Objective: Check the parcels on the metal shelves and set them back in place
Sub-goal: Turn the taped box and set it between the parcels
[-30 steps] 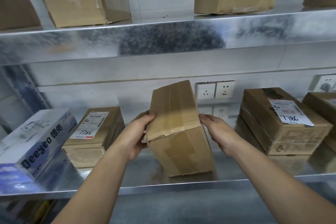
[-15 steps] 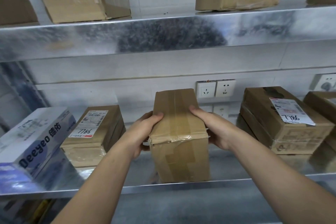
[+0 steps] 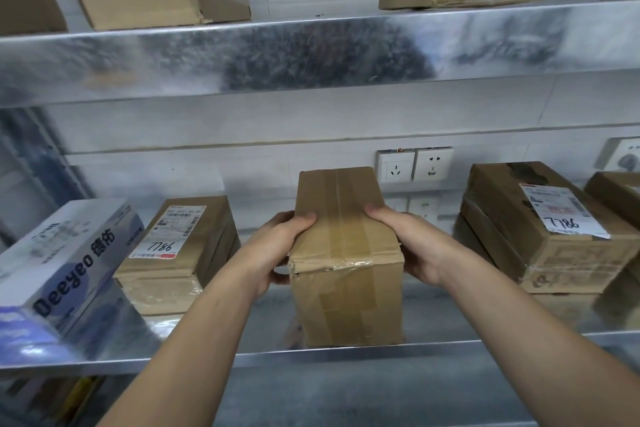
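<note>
Your left hand (image 3: 277,246) and right hand (image 3: 415,246) clasp the taped parcel (image 3: 346,253) between them, squaring it upright on the shelf (image 3: 519,343).

The taped parcel (image 3: 346,253) stands on the lower shelf (image 3: 485,345) by its front edge. Left of this parcel lies a labelled parcel (image 3: 180,246), farther left a long box (image 3: 59,270). Right of it sits a second labelled parcel (image 3: 547,239), behind it the wall sockets (image 3: 414,165), above it the upper shelf (image 3: 311,59)
</note>
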Tool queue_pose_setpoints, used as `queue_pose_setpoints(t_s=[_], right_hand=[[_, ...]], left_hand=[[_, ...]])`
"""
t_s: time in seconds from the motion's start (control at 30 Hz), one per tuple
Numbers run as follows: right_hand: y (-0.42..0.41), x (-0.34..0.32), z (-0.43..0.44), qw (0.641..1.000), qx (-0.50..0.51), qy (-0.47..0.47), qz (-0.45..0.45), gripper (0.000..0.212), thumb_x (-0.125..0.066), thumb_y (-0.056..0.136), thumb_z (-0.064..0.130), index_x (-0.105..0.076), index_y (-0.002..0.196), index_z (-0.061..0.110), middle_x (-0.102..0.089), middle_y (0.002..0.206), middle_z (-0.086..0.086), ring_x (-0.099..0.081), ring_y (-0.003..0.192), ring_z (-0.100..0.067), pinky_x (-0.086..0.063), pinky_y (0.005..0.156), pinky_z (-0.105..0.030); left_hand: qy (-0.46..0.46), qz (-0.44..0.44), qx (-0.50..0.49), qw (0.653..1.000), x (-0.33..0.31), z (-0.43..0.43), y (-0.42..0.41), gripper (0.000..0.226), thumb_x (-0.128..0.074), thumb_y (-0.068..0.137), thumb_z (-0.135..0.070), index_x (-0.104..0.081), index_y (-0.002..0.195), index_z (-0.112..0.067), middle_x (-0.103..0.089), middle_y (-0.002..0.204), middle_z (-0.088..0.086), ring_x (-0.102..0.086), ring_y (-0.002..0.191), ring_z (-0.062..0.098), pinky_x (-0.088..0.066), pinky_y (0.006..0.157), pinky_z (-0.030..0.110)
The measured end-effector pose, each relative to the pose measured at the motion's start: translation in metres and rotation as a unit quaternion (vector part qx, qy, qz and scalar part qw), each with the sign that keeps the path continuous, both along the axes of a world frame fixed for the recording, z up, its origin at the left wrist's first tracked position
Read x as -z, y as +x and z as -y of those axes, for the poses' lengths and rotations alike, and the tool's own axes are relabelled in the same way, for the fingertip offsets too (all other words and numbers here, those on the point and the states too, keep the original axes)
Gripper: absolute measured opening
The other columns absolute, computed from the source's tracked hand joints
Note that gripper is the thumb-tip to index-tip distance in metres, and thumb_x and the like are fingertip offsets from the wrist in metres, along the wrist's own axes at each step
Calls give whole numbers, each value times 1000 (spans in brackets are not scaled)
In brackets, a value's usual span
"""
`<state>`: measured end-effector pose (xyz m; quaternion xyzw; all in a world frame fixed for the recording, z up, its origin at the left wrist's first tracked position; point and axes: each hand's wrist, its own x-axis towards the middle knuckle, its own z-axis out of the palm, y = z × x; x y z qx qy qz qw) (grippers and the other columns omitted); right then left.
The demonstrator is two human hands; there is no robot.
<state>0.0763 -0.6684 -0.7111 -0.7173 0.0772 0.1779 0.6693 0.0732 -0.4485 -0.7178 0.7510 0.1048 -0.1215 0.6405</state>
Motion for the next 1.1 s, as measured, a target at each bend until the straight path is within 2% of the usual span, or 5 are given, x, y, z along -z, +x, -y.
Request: queue_pose_setpoints(t_s=[0.43,0.57,0.7,0.8,1.1], right_hand=[[1,3,3,1000,20,2,-12,33,-66,96,38,-73,110,9,-72,120,-21,-66,119,-41,-46,110,-56],[1,5,4,1000,25,8,-10,33,-66,96,35,-72,111,6,-70,121,-23,-68,101,-33,-47,107,-53],[2,7,5,999,32,14,-10,31,-66,96,30,-71,110,3,-73,110,-23,-65,95,-31,-48,106,-54],[4,7,4,999,30,14,-8,30,-65,96,29,-71,109,2,-70,102,-18,-64,94,-31,-51,99,-52],[-1,5,5,999,27,28,7,32,-67,95,31,-70,113,4,-73,109,-20,-66,97,-32,-53,92,-48]], left_hand=[[24,29,15,999,-1,7,2,29,-65,93,-46,-65,118,-32,-77,104,-3,-73,95,23,-57,71,39],[36,34,11,999,-1,10,3,27,-65,94,-42,-64,118,-31,-75,108,-1,-72,100,25,-59,76,42],[39,37,6,999,-1,13,4,24,-64,95,-37,-64,118,-29,-75,108,1,-72,100,27,-55,69,37],[39,35,5,999,-2,14,5,24,-64,96,-35,-63,118,-27,-74,108,4,-72,100,29,-55,70,38],[28,47,0,998,-6,16,-5,28,-63,96,-37,-61,123,-29,-74,111,1,-71,103,26,-58,79,44]])
